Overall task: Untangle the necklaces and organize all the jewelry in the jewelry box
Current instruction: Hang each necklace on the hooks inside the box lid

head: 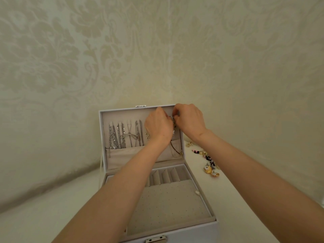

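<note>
A white jewelry box (208, 204) stands open on the table, its lid (103, 135) upright. Several silver necklaces (122, 135) hang from hooks inside the lid above a beige pocket (122, 155). My left hand (157, 125) and my right hand (189, 120) meet at the lid's upper right, fingers curled and pinching a thin necklace (174, 122) at a hook. Its gold-toned chain (175, 149) hangs down over the pocket. The hook itself is hidden behind my fingers.
Loose earrings and small jewelry (208, 163) lie on the white table to the right of the box. The box tray holds ring rolls (164, 176) and a dotted beige earring panel (168, 204). A patterned wall (157, 50) rises right behind the lid.
</note>
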`<action>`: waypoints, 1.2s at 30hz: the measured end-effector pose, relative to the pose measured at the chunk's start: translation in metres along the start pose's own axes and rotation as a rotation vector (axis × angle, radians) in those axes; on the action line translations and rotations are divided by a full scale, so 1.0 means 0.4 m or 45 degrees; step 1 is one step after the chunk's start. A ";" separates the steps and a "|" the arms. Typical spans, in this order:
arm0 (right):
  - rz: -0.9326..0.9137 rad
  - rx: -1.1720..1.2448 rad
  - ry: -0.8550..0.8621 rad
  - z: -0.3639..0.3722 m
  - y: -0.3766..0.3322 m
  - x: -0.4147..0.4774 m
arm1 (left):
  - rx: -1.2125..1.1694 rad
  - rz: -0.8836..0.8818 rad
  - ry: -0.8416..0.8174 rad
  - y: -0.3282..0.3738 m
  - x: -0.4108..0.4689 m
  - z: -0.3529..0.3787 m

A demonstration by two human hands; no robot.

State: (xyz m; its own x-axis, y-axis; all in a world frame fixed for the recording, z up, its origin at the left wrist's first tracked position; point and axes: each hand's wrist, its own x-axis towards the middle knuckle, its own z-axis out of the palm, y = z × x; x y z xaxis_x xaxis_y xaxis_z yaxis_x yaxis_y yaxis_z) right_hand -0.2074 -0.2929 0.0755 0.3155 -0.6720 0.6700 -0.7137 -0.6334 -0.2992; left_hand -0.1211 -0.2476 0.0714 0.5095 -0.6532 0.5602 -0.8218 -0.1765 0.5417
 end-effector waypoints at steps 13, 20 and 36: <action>0.006 0.224 0.164 0.024 0.037 -0.127 | -0.158 0.207 0.073 -0.057 -0.069 0.005; 0.004 0.351 0.225 0.042 0.046 -0.170 | -0.106 0.255 -0.017 -0.063 -0.086 0.012; 0.560 0.848 -0.020 0.035 0.006 -0.237 | 0.113 0.606 -0.223 -0.108 -0.200 0.003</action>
State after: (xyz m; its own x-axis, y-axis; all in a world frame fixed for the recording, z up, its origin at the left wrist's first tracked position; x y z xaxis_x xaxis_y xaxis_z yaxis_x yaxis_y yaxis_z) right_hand -0.2303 -0.2359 0.0018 0.1043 -0.9159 0.3875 -0.2524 -0.4013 -0.8805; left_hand -0.1268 -0.1886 0.0022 0.0297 -0.7883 0.6145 -0.9746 0.1137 0.1930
